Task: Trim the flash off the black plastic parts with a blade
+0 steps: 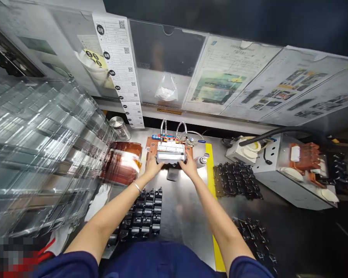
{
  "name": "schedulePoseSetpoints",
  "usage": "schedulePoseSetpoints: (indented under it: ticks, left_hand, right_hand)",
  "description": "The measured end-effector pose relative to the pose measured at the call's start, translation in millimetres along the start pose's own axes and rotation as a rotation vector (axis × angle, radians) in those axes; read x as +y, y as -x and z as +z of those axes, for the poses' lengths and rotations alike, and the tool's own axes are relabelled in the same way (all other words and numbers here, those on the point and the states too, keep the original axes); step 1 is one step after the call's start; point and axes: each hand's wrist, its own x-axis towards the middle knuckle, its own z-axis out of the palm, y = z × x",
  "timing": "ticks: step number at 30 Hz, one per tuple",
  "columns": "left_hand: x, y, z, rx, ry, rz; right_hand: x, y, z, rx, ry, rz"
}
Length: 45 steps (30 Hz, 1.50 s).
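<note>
A small bench fixture (171, 155) stands at the back of the metal worktop, on a brown base board (152, 148). Its top carries a pale panel with dotted rows, and a bright strip runs below it above a black front edge. My left hand (153, 166) grips the left end of this fixture, thumb turned inward along the front. At the opposite end my right hand (189, 165) grips it the same way. The farther fingers of both hands are partly hidden. Two bent metal hoses (182, 124) arch up behind the panel.
Black molded parts in a tray (146, 216) lie left of my body; more black parts (237, 180) lie beyond the yellow strip (211, 173). Stacked clear trays (46, 154) rise at left. A small bottle (201, 161) stands near my right hand, and a grey machine (290, 181) farther right.
</note>
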Motion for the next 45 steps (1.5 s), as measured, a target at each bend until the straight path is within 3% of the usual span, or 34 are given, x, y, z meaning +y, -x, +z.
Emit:
schedulePoseSetpoints:
  ticks: [3,6,8,10,12,14,16,17,19,21,23,26,28,31,34,38,41,43,45]
  left_hand:
    - [-14.4,57.2,-11.0,0.021,0.053,0.152]
    - [-32.4,106.0,-29.7,0.124,0.084,0.559]
    - [-41.7,128.6,-43.1,0.169,0.062,0.783]
    - [-48.3,145.8,-56.0,0.177,0.009,0.901]
    - [-52.1,161.5,-72.0,0.178,-0.06,0.948]
    - [-52.6,177.6,-98.1,0.202,-0.147,0.934]
    - [-48.7,194.2,-140.3,0.281,-0.243,0.873]
    - [-44.8,202.5,-167.8,0.364,-0.291,0.829]
    - [-34.0,217.6,-232.1,0.628,-0.386,0.73]
    - [-22.5,226.4,-299.5,0.935,-0.506,0.565]
    - [-15.2,223.6,-357.2,1.05,-0.626,0.344]
    - [-18.2,198.5,-407.7,0.976,-0.703,0.106]
    - [-27.2,177.9,-418.8,0.843,-0.723,0.017]
    - [-45.1,158.2,-422.8,0.615,-0.783,0.05]
    - [-68.5,152.6,-433.9,0.437,-0.879,0.078]
    - [-108.4,156.4,-462.7,0.276,-0.91,-0.074]
    - [-134.0,172.7,-479.0,0.149,-0.804,-0.006]
    - [-141.9,188.3,-480.0,0.163,-0.744,0.05]
    - [-141.0,202.3,-471.9,0.311,-0.733,0.04]
  right_hand:
    - [10.2,41.2,0.6,-0.038,-0.283,-0.071]
    - [7.4,82.8,4.5,-0.138,-0.326,-0.084]
    - [-10.1,114.9,13.0,-0.2,-0.308,-0.063]
    - [-38.2,151.6,22.7,-0.278,-0.303,-0.087]
    - [-67.9,187.4,28.1,-0.433,-0.387,-0.191]
    - [-88.7,211.9,26.4,-0.768,-0.693,-0.306]
    - [-97.7,215.8,20.8,-0.969,-0.957,-0.348]
    - [-99.6,209.9,18.6,-0.963,-1.03,-0.341]
    - [-103.8,188.0,18.9,-0.771,-1.026,-0.332]
    - [-114.5,163.9,26.9,-0.544,-0.834,-0.365]
    - [-134.0,146.0,41.1,-0.421,-0.488,-0.472]
    - [-174.2,130.4,69.2,-0.366,-0.056,-0.602]
    - [-200.6,121.9,90.4,-0.353,0.064,-0.616]
    - [-226.3,109.2,121.2,-0.367,0.184,-0.596]
    - [-232.5,101.5,143.8,-0.411,0.304,-0.575]
    - [-229.6,101.4,156.9,-0.453,0.422,-0.565]
    - [-230.5,102.9,160.6,-0.45,0.47,-0.565]
    - [-232.2,102.4,163.4,-0.443,0.485,-0.558]
    - [-233.6,101.0,166.5,-0.44,0.488,-0.55]
